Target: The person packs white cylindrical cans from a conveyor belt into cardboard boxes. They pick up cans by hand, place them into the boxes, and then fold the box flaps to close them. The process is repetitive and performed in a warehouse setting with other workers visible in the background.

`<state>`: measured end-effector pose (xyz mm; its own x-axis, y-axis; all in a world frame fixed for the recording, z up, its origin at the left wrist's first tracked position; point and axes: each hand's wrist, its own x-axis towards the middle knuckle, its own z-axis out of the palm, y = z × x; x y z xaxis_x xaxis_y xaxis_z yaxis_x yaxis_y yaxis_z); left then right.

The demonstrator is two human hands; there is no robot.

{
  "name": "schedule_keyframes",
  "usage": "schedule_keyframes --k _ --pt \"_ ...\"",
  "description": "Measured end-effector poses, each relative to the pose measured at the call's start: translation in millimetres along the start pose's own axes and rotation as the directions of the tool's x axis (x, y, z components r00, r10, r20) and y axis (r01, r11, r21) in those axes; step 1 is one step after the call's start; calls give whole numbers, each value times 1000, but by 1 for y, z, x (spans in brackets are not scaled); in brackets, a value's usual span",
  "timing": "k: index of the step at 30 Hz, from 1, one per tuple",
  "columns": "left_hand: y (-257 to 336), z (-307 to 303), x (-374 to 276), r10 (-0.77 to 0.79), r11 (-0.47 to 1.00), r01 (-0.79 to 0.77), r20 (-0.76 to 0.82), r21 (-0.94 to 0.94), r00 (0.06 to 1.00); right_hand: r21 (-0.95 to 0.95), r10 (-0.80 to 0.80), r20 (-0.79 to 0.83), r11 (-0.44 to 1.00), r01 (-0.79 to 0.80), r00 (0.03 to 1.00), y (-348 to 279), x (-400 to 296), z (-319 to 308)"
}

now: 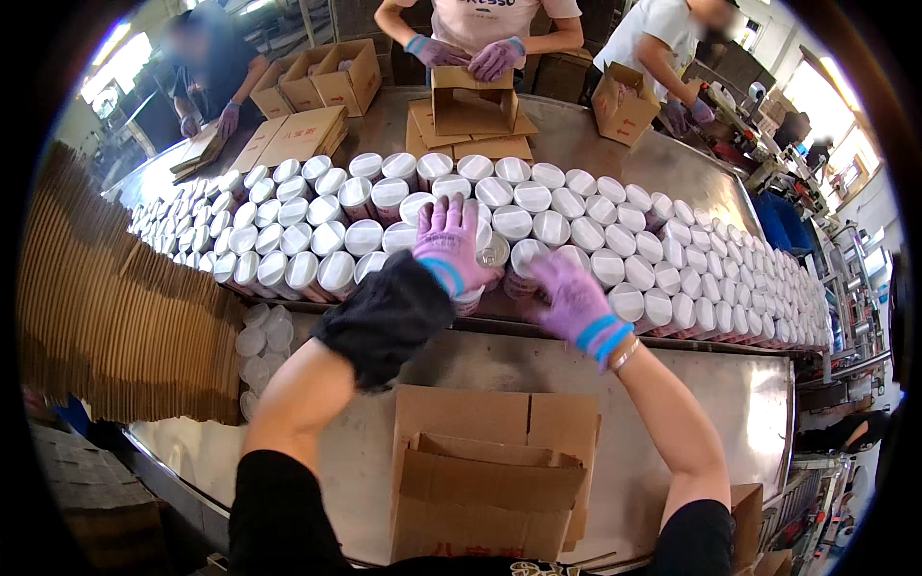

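Observation:
Many cans with white plastic lids [512, 222] stand upright in packed rows across the metal table. My left hand [454, 248], in a purple glove with a blue cuff, lies spread over can tops near the middle of the rows. Just right of its palm is a can with a bare metal pull-tab top [493, 252]. My right hand [573, 299], gloved the same way and blurred, is at the front edge of the rows, beside a lidded can [528, 253]; whether it touches that can is unclear. An open cardboard box [490, 497] stands close to my body on flat cardboard.
A tall stack of flattened cartons [122, 302] stands at the left, with loose clear plastic lids [265, 338] beside it. Across the table a co-worker's gloved hands hold an open carton [472, 129]. Other co-workers are at both far sides. A raised edge [720, 348] runs before the cans.

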<state>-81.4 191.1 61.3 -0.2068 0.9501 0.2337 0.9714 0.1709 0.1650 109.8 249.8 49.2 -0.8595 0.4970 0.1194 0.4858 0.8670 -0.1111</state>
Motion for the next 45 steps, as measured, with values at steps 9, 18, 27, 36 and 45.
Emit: schedule_keyframes --k 9,18,27,36,45 --pt "18 55 8 150 966 -173 129 191 980 -252 131 -148 953 -165 980 24 21 37" --pt "22 53 -11 194 947 -177 -39 267 980 -248 94 -58 963 -106 994 10 -18 20" --pt "28 48 -3 181 898 -201 87 391 980 -288 121 -19 950 -121 993 11 -17 20" --pt "19 25 -41 228 929 -255 129 267 965 -488 -76 -8 870 62 997 22 -28 17" --pt "26 -73 -134 381 925 -361 251 -121 890 179 -50 18 983 46 999 -81 -105 -56"
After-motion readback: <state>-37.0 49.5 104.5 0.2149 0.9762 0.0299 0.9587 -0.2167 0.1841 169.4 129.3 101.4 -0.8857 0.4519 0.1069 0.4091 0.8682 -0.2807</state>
